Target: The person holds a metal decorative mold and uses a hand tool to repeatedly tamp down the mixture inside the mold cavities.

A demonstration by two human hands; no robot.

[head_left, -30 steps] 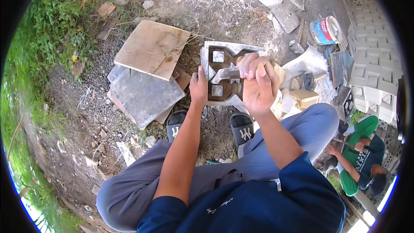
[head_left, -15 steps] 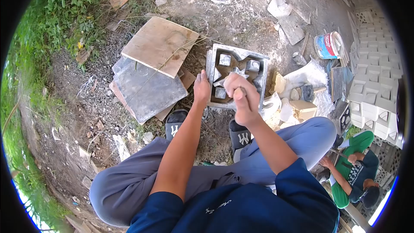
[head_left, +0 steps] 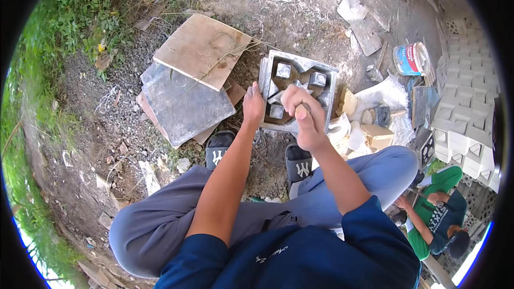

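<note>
A square grey block mould [head_left: 333, 88] with raised cube-like and pointed pieces inside lies on the ground in front of my feet. My left hand [head_left: 253, 106] is closed on the mould's left side, its fingers along the outer wall. Over the mould's lower right part, my right hand [head_left: 305, 115] is clenched in a fist. A small end of something shows at the fist by the thumb, but I cannot make out what it is. The fist covers part of the mould's centre.
Left of the mould, a wooden board [head_left: 203, 48] lies on a grey slab [head_left: 184, 104]. Pale broken pieces [head_left: 375, 134] and a white sack [head_left: 383, 96] lie to the right, with a paint bucket [head_left: 409, 59] beyond. Stacked blocks [head_left: 460, 101] and a seated person [head_left: 441, 211] are farther right.
The view has shifted slightly. My right fist has moved a little relative to the mould and remains over it. My left hand stays at the mould's left side.
</note>
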